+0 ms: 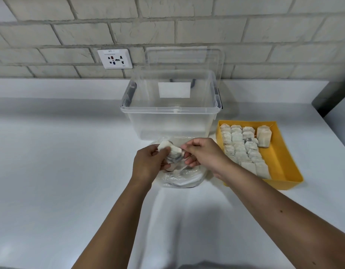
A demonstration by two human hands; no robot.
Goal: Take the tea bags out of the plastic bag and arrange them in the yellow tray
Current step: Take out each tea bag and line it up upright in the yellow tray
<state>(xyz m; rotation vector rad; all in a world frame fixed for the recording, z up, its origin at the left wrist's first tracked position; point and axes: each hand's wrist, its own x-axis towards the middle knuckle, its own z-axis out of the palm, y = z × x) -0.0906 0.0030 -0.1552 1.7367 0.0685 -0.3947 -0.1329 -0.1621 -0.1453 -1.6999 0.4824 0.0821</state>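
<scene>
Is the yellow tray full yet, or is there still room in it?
Partly full. Tea bags fill three rows on the left of the yellow tray; a fourth row holds one bag, with bare yellow floor below.

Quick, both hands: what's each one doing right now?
Left hand: closed on a bunch of tea bags above the plastic bag.
Right hand: fingers pinching the same bunch's right end.

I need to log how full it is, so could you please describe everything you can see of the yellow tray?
The yellow tray is a shallow, open, rectangular tray that looks like plastic, lying flat on the white counter to the right of the clear plastic bin. Its left part holds three rows of overlapping tea bags, and a fourth row is begun at the far end. The right near floor is bare. Neither hand touches it.
</scene>
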